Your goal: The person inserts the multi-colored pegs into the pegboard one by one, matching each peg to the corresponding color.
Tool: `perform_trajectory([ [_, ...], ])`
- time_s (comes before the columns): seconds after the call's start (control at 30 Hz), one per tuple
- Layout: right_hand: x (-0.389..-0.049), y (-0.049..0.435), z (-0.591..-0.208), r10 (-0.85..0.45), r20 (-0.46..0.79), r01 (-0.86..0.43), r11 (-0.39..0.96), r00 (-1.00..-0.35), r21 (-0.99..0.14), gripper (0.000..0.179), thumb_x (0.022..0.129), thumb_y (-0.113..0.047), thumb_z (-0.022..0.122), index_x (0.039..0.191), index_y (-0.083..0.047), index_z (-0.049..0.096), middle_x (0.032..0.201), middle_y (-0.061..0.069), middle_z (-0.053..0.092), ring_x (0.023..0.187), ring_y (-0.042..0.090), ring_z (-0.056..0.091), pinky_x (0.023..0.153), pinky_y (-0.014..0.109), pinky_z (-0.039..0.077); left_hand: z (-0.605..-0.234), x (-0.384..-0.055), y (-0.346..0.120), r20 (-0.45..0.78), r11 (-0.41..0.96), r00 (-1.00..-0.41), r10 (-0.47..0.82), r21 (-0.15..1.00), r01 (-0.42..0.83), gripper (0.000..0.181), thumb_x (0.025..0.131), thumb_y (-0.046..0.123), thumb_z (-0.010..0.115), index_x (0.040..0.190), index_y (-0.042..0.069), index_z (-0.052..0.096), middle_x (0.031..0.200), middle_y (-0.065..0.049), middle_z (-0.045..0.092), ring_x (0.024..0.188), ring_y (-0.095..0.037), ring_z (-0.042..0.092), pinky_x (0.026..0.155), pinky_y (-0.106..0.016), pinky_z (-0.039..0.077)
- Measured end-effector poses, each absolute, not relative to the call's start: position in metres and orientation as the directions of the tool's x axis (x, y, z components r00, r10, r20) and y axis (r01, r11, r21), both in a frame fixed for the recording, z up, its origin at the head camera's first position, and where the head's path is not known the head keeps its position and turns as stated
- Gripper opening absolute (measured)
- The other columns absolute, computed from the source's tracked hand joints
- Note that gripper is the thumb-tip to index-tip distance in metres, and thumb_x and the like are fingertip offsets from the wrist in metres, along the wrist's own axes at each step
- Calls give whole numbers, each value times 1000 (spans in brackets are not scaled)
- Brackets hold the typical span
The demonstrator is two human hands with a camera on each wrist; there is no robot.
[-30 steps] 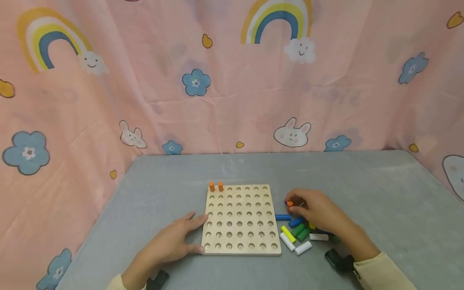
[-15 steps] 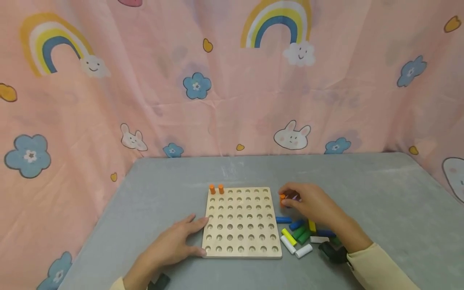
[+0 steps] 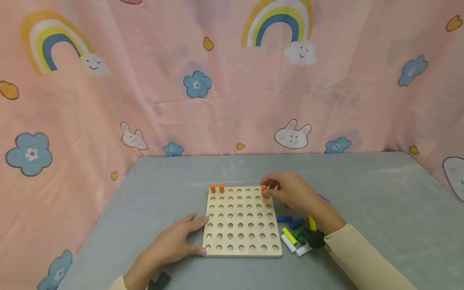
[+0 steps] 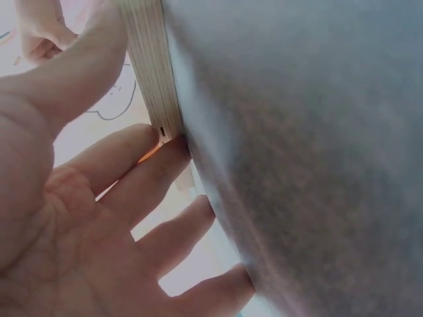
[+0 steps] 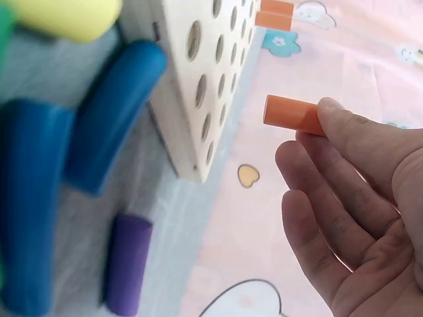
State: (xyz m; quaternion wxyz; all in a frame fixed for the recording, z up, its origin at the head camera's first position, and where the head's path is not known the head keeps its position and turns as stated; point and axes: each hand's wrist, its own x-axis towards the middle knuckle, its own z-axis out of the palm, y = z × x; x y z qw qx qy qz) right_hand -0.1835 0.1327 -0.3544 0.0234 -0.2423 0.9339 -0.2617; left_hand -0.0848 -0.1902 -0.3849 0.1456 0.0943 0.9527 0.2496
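A pale wooden peg board (image 3: 239, 221) with rows of round holes lies on the grey table. Two orange pegs (image 3: 217, 188) stand upright in its far left corner. My right hand (image 3: 290, 191) pinches another orange peg (image 5: 291, 113) between thumb and forefinger, over the board's far right corner; in the right wrist view the other fingers are loosely bent. My left hand (image 3: 177, 237) rests along the board's left side, thumb at the near corner. In the left wrist view, its outstretched fingers (image 4: 152, 178) reach the board's edge and the tabletop.
Right of the board lie loose pegs: blue (image 3: 297, 224), yellow (image 3: 288, 235), green (image 3: 299, 231) and white (image 3: 288, 244), partly under my right wrist. A purple peg (image 5: 129, 264) lies near the board's corner in the right wrist view. A pink printed curtain (image 3: 232, 100) hangs behind the table.
My right hand has moved left from beside the loose pegs to over the board's far right corner, carrying the orange peg, now upright. My left hand has stayed at the board's edge.
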Motion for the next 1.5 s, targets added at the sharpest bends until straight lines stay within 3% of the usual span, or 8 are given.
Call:
perform_trajectory([
  [0.43,-200,104,-351,-538,82,-501,703,-839,-504,29,91,-24,73,117,-13,71,103,-2,75,95,15,69,81,36,57,-385,-86,-189,-252,860,-940,229,506,74,87,64,40,89,144,29,54,156,-18,42,139,-51,41,109,-69,35],
  [0.87,-211,76,-358,-522,63,-470,699,-850,-539,33,92,-24,73,123,-14,68,104,-3,74,98,15,68,84,36,56,-383,-86,-190,-251,859,-939,236,506,80,86,65,40,89,143,29,54,156,-18,42,139,-51,41,108,-70,36],
  [1.17,-217,66,-367,-511,61,-446,678,-857,-585,26,89,-22,75,113,-13,72,97,-6,74,94,13,67,84,33,56,-383,-85,-191,-255,871,-937,238,482,91,86,65,43,88,143,31,54,155,-18,43,137,-50,44,106,-69,38],
  [1.5,-217,49,-373,-492,42,-415,683,-870,-601,23,90,-21,75,112,-15,72,98,-5,73,93,13,65,85,33,55,-384,-85,-191,-247,873,-940,237,479,94,87,64,45,89,143,31,55,155,-17,44,139,-44,45,107,-66,39],
])
